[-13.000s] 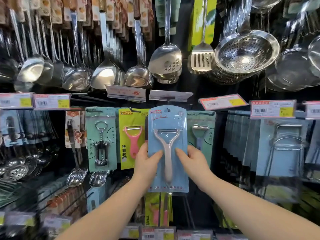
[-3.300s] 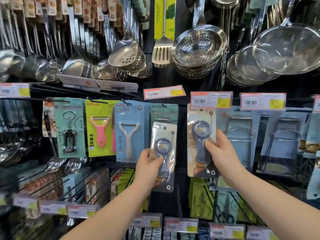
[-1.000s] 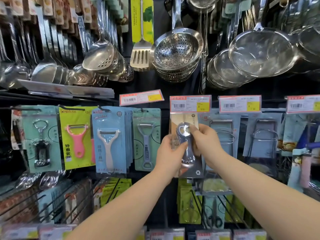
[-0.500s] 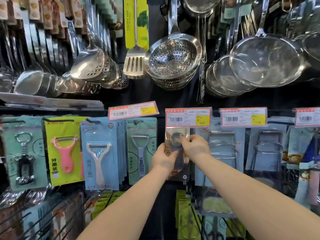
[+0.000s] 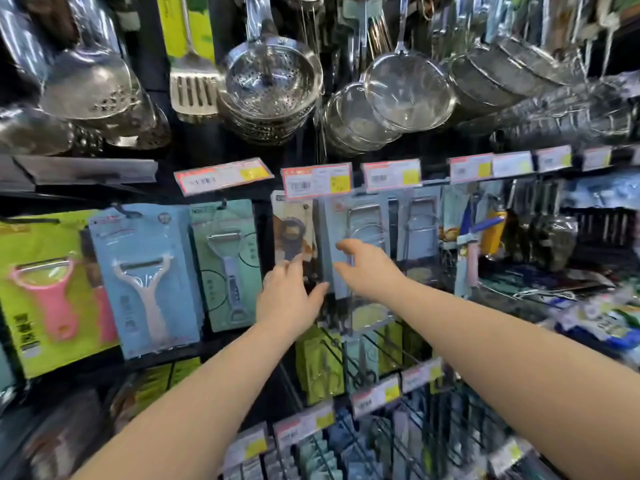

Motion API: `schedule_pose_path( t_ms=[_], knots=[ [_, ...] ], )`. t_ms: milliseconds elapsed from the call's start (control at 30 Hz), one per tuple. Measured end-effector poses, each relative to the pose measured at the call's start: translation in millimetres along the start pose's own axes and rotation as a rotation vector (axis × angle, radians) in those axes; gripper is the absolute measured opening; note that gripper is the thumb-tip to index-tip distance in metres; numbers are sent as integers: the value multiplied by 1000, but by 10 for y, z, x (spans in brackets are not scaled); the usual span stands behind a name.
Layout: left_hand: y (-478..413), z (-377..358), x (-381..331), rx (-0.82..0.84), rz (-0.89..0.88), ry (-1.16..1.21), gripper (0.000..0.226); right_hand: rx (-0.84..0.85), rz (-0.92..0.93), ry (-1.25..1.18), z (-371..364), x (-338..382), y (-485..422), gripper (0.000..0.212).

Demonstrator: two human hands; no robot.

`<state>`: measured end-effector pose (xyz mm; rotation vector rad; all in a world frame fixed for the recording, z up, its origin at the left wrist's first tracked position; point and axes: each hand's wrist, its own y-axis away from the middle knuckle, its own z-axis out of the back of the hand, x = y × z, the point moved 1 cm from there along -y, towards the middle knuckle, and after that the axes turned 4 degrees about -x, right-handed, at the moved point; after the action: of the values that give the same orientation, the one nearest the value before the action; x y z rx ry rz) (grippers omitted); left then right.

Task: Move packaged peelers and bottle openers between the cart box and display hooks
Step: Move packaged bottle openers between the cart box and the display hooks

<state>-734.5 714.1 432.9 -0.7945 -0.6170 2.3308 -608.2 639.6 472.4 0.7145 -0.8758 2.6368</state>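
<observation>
Now my fingers are loose and empty: my left hand point(image 5: 287, 299) is spread open with its fingertips just at the lower edge of the bottle opener pack point(image 5: 294, 230), and my right hand point(image 5: 369, 268) hangs relaxed beside it, gripping nothing. Half a second ago both hands pinched that pack up under the price tag point(image 5: 317, 180). They have let go, and it hangs by itself there, right of the teal peeler card point(image 5: 227, 261) and the blue peeler card point(image 5: 145, 278). I judge this opener hung. The cart box is out of view, so fetching another means turning away.
</observation>
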Motion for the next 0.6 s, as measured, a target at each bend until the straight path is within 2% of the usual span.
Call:
schedule_pose_path(
  t_ms=[100,200,300,433,600],
  knots=[
    [237,-67,-251,98,-258,-226,76,-7,11,378,384,-329,428,51],
    [433,-267,-670,251,-418,-236,80,72,-118,710,848,-742,969,61],
    [677,-534,-1254,338,-523,-175,81,83,-324,818,1341,-1115,1594,67],
    [1177,-848,-2101,443,-655,-143,81,17,-490,950,1953,-1483,2471,67],
    [1782,-1086,-3041,467,-856,-96,82,4,-750,941,2698,-1902,3439,68]
  ],
)
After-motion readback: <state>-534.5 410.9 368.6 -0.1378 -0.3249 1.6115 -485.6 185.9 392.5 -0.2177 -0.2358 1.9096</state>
